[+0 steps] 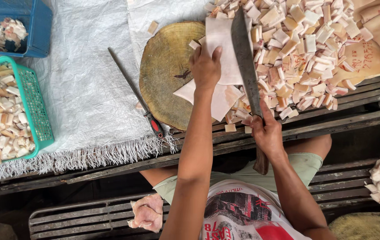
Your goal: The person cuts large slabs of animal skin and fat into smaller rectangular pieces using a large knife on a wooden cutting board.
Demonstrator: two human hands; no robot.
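The pale slab [225, 53] lies on the round block [168, 75], pressed flat by the open left hand [205, 66]. The right hand [267, 133], closed around the handle, holds the cleaver [245, 62] beside those fingers. Cutting seems underway; the blade needs care there.

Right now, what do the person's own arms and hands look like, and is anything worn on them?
Both arms are bare along their whole visible length: no sleeves show. The left hand and right hand wear no gloves, and no rings, watch or bands are visible. No marks can be made out.
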